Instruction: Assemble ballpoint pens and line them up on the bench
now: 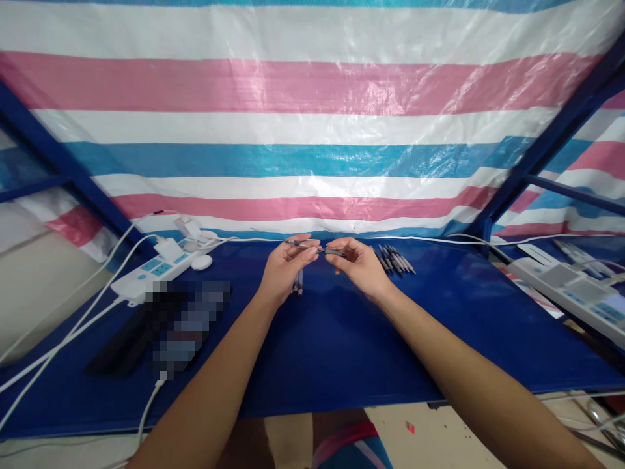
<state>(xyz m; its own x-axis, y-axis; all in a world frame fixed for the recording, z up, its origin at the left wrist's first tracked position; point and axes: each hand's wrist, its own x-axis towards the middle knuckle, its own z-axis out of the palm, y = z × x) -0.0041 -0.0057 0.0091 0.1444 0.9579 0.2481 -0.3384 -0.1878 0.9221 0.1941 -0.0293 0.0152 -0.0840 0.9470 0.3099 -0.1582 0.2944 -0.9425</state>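
Observation:
Over the blue table (342, 352), my left hand (289, 264) pinches a slim pen part (303, 244) with a clear and grey body. Facing it, my right hand (357, 262) is closed on a dark pen piece (334, 252). The two pieces meet end to end, or nearly so, between my fingertips; whether they are joined is too small to tell. Below my left hand lie a few pen parts (297, 284), partly hidden by it. Just right of my right hand, several grey and black pens (396, 259) lie side by side on the table.
A white power strip (151, 270) with plugs and cables is at the left, beside a black pouch (117, 339) and a pixelated object (190, 326). Another power strip (576, 293) sits at the right edge. Striped sheeting (312, 156) hangs behind, between blue frame bars (551, 130).

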